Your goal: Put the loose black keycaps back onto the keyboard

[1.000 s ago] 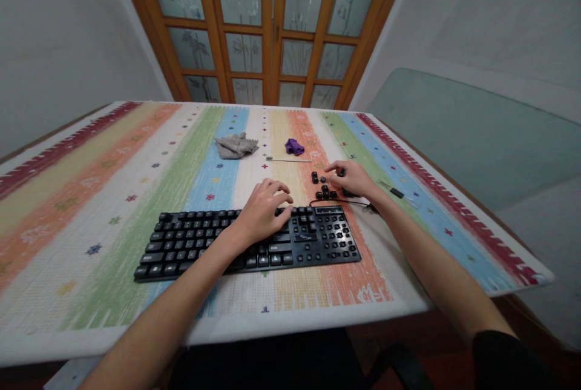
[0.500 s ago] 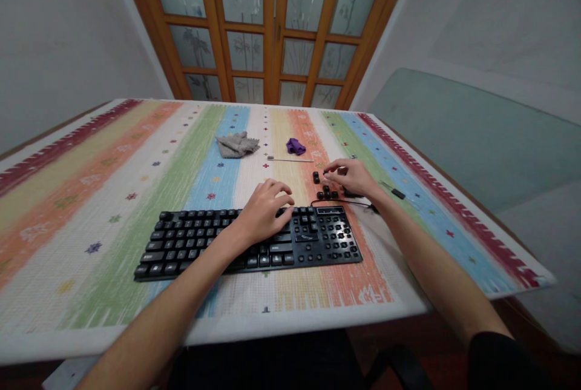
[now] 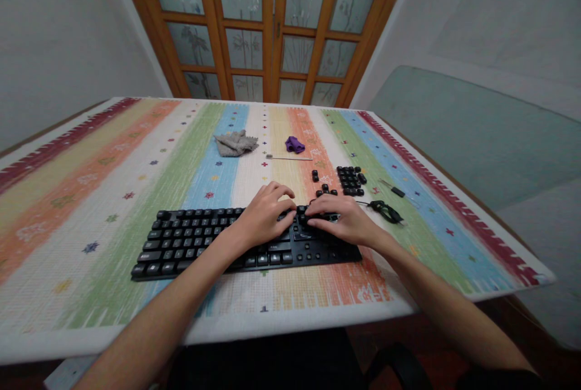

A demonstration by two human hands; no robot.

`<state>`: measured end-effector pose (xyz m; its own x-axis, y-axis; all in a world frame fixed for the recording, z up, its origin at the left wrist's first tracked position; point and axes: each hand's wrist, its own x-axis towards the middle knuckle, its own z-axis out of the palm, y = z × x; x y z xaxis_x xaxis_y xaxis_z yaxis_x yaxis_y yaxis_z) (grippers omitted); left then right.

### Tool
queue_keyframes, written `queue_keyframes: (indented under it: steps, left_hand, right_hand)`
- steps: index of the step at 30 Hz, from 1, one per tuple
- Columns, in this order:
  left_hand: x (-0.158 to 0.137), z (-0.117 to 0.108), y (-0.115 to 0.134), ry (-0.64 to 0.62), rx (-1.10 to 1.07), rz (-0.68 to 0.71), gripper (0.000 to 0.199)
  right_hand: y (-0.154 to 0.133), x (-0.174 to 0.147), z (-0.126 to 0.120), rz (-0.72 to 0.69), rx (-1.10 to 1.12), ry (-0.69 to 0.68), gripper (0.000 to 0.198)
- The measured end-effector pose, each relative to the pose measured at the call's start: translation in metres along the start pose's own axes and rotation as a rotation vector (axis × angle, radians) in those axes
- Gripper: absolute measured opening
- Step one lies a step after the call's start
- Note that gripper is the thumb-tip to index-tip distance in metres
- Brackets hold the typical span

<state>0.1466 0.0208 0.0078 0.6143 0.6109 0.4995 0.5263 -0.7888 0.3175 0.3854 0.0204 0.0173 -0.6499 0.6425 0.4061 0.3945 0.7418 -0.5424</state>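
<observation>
A black keyboard (image 3: pixel 181 244) lies across the tablecloth, with many keycaps missing from its right-hand end. My left hand (image 3: pixel 267 211) rests over its middle, fingers bent and apart, with the thumb touching the upper edge near the navigation keys. Over the keyboard's upper right, my right hand (image 3: pixel 340 217) pinches a small black keycap (image 3: pixel 303 218) against the sockets; the fingers partly cover it. Loose keycaps (image 3: pixel 350 180) stand in a tight block beyond the right hand. A few more keycaps (image 3: pixel 325 190) sit left of that block.
Farther back are a crumpled grey cloth (image 3: pixel 236 143), a purple cloth (image 3: pixel 295 145) and a thin brush (image 3: pixel 288 158). A coiled black cable (image 3: pixel 385 211) and a small black-handled tool (image 3: pixel 398 192) lie to the right. The striped tablecloth (image 3: pixel 149 196) covers the table.
My right hand has come from the loose keycaps back toward me and left, onto the keyboard, carrying a keycap. My left hand has stayed nearly in place.
</observation>
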Motion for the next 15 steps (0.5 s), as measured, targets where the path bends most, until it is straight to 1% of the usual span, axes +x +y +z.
queue_keyframes:
  steps: [3,7,15]
  left_hand:
    - [0.000,0.001,0.000,-0.015,-0.005,-0.001,0.010]
    - [0.000,0.003,0.000,-0.034,-0.010,0.005,0.009]
    - [-0.001,0.005,0.002,-0.056,-0.039,0.036,0.009]
  right_hand:
    - [-0.002,-0.007,0.009,-0.058,-0.070,0.030,0.010]
    - [-0.003,-0.010,0.016,-0.090,-0.108,0.052,0.008]
    - [-0.006,-0.011,0.020,-0.092,-0.113,0.054,0.009]
